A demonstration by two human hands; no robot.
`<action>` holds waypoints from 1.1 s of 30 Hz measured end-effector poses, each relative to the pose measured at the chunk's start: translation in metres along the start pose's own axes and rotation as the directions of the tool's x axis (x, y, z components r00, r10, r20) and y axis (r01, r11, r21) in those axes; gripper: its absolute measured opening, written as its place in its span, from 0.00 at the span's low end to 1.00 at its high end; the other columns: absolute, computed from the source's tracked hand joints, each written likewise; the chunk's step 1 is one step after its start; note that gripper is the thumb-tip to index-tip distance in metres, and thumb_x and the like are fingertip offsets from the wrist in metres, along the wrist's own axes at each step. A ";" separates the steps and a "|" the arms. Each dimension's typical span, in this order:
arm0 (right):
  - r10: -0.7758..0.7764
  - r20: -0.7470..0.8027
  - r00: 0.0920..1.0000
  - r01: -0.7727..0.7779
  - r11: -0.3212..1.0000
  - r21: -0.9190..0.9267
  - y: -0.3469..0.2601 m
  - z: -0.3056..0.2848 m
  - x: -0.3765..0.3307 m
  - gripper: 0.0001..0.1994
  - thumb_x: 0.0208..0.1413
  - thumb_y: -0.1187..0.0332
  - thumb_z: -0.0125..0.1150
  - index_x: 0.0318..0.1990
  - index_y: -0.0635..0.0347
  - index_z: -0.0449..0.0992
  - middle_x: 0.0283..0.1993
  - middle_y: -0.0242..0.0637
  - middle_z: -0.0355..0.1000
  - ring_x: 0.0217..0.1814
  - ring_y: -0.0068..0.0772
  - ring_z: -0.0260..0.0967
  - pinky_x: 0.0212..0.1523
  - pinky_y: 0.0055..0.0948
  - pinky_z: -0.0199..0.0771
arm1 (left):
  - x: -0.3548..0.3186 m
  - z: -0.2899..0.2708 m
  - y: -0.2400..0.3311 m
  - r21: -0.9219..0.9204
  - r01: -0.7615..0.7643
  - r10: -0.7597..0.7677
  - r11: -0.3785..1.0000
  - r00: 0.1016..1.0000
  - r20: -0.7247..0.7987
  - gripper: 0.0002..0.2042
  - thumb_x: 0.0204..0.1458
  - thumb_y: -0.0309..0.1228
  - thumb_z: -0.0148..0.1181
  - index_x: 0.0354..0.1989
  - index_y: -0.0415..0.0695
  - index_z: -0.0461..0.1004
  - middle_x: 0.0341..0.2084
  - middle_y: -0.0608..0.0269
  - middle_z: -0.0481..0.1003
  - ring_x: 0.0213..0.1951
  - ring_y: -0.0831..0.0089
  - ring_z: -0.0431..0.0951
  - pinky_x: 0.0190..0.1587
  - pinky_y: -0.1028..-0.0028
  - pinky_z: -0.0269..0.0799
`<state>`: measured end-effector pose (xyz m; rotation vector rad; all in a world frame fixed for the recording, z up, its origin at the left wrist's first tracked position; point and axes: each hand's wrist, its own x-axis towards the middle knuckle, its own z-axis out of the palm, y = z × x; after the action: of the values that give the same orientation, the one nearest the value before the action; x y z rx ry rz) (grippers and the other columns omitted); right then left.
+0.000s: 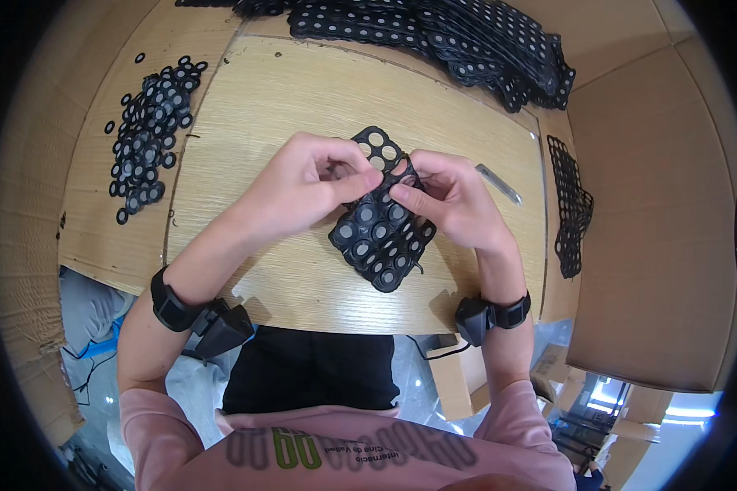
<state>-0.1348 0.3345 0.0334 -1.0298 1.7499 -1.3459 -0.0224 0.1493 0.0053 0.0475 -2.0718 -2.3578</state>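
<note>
The largest thing is the wooden table (pixel 254 106), and its bare middle gives enough room for both elbows to move freely. At its far side lie stacked black sheets (pixel 434 37); it seems wise to work well apart from them. The heap of loose discs (pixel 149 123) is on the left, beyond a seam in the table top.

The held sheet (pixel 368 225) is in the middle, between the two hands, with open holes at its far end and grey-centred discs at its near part. I cannot tell if its near end touches the table. On the right lies an openwork black sheet (pixel 571 204).

The left hand (pixel 315 180) pinches the held sheet with thumb and forefinger; whether a disc is between these fingertips is hidden. The right hand (pixel 454 196) grips the right edge, thumb on top. For this finger work, the right grip should be firm and close to the pinching fingers, because such a thin sheet may bend or tear. Small, gentle pulls look safest.

The smallest is a narrow metallic strip (pixel 499 184), just beyond the right hand.
</note>
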 end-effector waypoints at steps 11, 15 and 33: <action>0.052 0.064 0.997 -0.056 0.997 0.058 0.008 -0.019 0.003 0.06 0.60 0.72 0.57 0.42 0.62 0.74 0.33 0.23 0.72 0.34 0.09 0.65 0.35 0.14 0.65 | 0.002 -0.033 0.014 0.208 -0.163 0.233 0.964 0.898 -0.373 0.07 0.57 0.29 0.58 0.35 0.38 0.78 0.31 0.65 0.77 0.35 0.79 0.75 0.41 0.78 0.69; 0.136 -0.037 0.990 -0.128 0.978 0.165 0.013 -0.025 0.005 0.07 0.61 0.70 0.57 0.43 0.63 0.74 0.34 0.25 0.73 0.34 0.10 0.67 0.35 0.14 0.66 | -0.008 -0.087 0.029 0.568 0.226 0.436 0.792 0.441 -0.784 0.13 0.56 0.36 0.60 0.41 0.40 0.80 0.31 0.65 0.80 0.36 0.77 0.77 0.41 0.76 0.70; 0.084 -0.060 0.995 -0.067 0.968 0.241 0.002 -0.014 0.001 0.07 0.54 0.76 0.63 0.41 0.64 0.78 0.34 0.26 0.74 0.36 0.12 0.68 0.38 0.16 0.68 | -0.002 -0.047 0.021 0.819 -0.197 0.628 0.540 0.741 -0.236 0.06 0.53 0.26 0.59 0.38 0.40 0.77 0.32 0.61 0.78 0.34 0.71 0.75 0.39 0.75 0.69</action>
<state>-0.1478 0.3397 0.0349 -0.7841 1.6122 -1.5164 -0.0200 0.0998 0.0199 0.1226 -2.2382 -0.9129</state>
